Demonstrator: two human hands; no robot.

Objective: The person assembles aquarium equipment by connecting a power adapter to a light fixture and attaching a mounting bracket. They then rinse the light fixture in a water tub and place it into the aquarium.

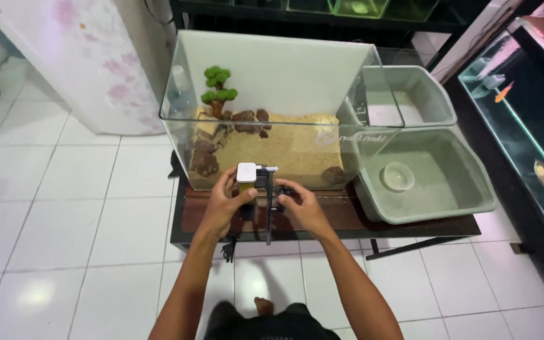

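1. You are holding a small aquarium filter (254,182), with a white top and a dark body, just at the front wall of the glass tank (272,94). Your left hand (225,204) is curling its fingers around the white top; your right hand (300,204) is pinching the dark part, with a thin dark tube hanging below your fingertips.
2. Judging by how things lie, the filter is not yet hanging on the rim; it is sitting between your hands, outside the glass and low against the front pane.
3. Beyond your fingers the tank is already holding a sand bed (284,141), one small green tree ornament (217,88) and several brown rocks; I am seeing no water in it.
4. To the right of your right hand two grey plastic tubs (473,182) are sitting, the nearer one holding one round dish (397,177).
5. Counted: one filter, one tank, two tubs.
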